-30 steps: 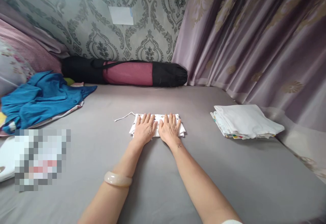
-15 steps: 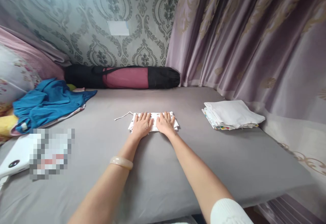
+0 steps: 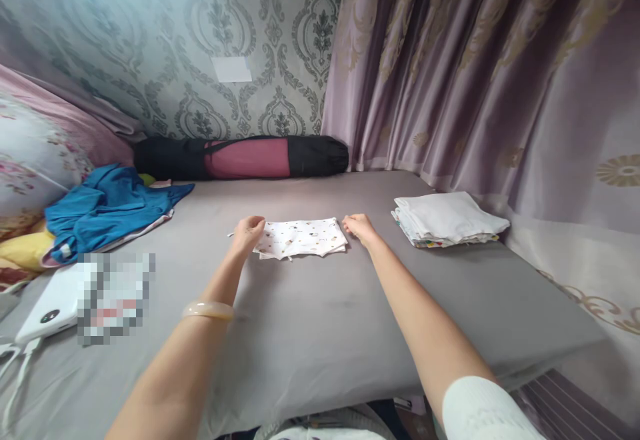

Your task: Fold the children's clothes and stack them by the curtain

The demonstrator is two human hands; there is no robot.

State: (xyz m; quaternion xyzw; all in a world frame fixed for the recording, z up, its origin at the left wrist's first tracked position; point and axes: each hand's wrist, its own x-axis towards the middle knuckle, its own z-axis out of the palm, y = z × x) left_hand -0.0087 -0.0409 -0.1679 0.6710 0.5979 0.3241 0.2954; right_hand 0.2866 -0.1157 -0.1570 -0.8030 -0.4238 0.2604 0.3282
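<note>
A folded white cloth piece (image 3: 303, 239) with a small scattered print, likely a garment, lies flat in the middle of the grey bed sheet. My left hand (image 3: 249, 232) is closed at its left edge, fingertips over the border; what they pinch, if anything, is hidden. The end of a thin white string (image 3: 231, 235) pokes out left of that hand. My right hand (image 3: 360, 228) has its fingers curled together just off the cloth's right edge, with nothing visible in them. A pale bangle (image 3: 207, 311) circles my left forearm.
A stack of folded white cloths (image 3: 450, 219) sits to the right. Leftward lie a blue garment (image 3: 107, 203), a white device (image 3: 55, 303) with cables, and a blurred packet (image 3: 117, 300). A black and maroon roll bag (image 3: 245, 158) rests along the wall beside the curtain (image 3: 425, 73).
Both hands were spread flat on the cloth. They have lifted off its top and moved outward to its two sides, fingers now curled. The cloth's print is uncovered.
</note>
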